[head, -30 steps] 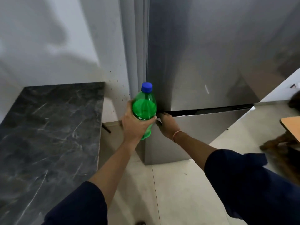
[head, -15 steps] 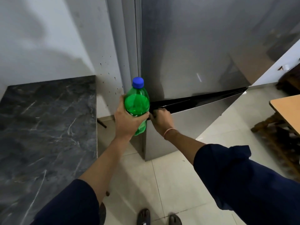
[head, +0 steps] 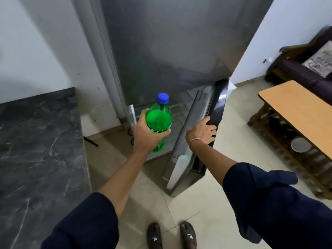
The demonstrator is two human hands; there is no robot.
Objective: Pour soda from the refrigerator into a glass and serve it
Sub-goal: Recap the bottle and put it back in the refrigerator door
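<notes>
My left hand grips a green soda bottle with a blue cap, upright, in front of the steel refrigerator. My right hand holds the top edge of the lower refrigerator door, which stands swung open toward me. Behind the bottle the lower compartment shows pale shelves. No glass is in view.
A dark marble counter runs along the left. A wooden table stands at the right, with a dark sofa behind it. My sandalled feet stand on the tiled floor.
The lower refrigerator door was shut a second ago; my right hand has pulled it wide open. The bottle stays in my left hand. The view has tilted down and back.
</notes>
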